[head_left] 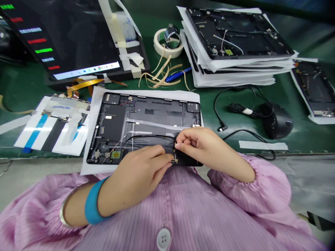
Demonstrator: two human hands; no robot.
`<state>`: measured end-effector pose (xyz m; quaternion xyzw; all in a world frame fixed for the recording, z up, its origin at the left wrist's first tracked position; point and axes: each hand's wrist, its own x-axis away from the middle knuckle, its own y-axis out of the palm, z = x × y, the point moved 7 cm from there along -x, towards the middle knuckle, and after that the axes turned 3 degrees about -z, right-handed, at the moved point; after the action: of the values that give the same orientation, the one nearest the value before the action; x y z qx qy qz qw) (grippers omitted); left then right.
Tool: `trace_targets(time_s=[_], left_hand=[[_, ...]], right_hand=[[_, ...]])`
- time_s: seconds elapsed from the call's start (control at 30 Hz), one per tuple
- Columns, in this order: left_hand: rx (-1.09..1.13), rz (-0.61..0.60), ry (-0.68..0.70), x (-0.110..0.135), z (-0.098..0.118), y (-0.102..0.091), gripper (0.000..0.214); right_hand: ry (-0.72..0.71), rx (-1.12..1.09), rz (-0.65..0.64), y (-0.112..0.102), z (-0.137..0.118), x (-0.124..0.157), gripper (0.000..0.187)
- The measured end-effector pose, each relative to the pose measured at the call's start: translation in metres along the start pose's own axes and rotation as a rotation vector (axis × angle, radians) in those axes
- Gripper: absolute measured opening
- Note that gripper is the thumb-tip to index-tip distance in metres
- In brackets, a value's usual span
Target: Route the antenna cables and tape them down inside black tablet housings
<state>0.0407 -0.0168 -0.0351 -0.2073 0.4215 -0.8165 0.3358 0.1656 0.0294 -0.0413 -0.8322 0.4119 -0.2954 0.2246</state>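
An opened black tablet back shell [146, 118] lies on a white sheet at the bench's near edge. A thin black cable [149, 136] runs across its lower part. My right hand [206, 146] is closed in a pinch on the cable's right end, near the shell's lower right corner. My left hand [138, 174], with a blue wristband and a metal bangle, presses its fingertips on a small gold connector [175, 161] at the shell's bottom edge, just under the right hand's pinch.
A lit tablet screen [73, 38] leans at the back left beside a taped circuit board [57, 118]. A masking tape roll [169, 43], loose tape strips and a blue pen [178, 74] lie behind. Stacked shells [235, 45] stand back right; a black mouse [274, 120] with cables sits right.
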Motion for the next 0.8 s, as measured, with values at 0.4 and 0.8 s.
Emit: trace_targets(time_s=[0.4,0.8], left_hand=[[0.017,0.035,0.014,-0.0007,0.0008,-0.0019,0.021],[0.006,0.024,0.030,-0.0001,0.0019,-0.0023,0.021]], right_hand=[[0.011,0.038,-0.014,0.0001,-0.0003,-0.0008,0.013],[0.041,0.100,0.007,-0.0010,-0.0017,-0.0021,0.011]])
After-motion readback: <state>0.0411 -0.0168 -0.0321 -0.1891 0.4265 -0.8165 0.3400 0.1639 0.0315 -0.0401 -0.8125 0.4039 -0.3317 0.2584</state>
